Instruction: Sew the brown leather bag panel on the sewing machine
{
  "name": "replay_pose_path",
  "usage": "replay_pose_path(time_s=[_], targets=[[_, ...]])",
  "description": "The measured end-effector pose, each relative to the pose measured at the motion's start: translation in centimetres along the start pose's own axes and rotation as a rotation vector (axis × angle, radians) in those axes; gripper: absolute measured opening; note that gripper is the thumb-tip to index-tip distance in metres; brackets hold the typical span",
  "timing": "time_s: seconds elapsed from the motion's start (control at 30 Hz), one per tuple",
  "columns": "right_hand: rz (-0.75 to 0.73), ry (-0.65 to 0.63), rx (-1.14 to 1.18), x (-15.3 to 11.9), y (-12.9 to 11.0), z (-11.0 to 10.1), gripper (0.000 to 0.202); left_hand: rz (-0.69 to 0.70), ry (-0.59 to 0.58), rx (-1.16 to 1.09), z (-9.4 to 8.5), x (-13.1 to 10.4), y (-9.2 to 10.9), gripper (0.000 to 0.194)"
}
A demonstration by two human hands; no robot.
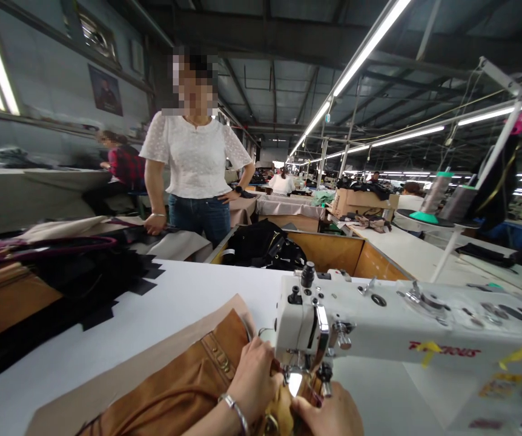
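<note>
I am pressing my left hand and my right hand, both clamped on the tan leather bag lying on the white bench, under the needle of the white sewing machine, so its seam seems unfinished.

A tan-brown bag with brass-coloured buckles is lying on a beige sheet over a white table. The sewing machine is showing white, with red lettering and yellow tape. Black cut pieces are lying beside a maroon strap. A person is wearing a white dotted blouse and blue jeans.
</note>
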State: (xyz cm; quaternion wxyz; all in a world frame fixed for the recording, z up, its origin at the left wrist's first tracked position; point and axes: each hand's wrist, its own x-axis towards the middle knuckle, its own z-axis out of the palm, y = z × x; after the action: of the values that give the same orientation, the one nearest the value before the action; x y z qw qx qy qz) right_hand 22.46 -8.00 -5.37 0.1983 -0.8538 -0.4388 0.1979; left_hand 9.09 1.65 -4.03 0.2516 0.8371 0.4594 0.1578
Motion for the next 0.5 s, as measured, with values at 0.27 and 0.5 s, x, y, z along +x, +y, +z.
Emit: replay_pose_path(time_s=[0.27,0.5], targets=[[0.002,-0.020,-0.071,0.2,0.8,0.0,0.024,0.002,-0.032,0.038,-0.2,0.4,0.3,0.031],[-0.072,0.015,-0.095,0.0,2.3,0.4,0.022,-0.009,0.024,0.132,-0.2,-1.8,0.8,0.034]])
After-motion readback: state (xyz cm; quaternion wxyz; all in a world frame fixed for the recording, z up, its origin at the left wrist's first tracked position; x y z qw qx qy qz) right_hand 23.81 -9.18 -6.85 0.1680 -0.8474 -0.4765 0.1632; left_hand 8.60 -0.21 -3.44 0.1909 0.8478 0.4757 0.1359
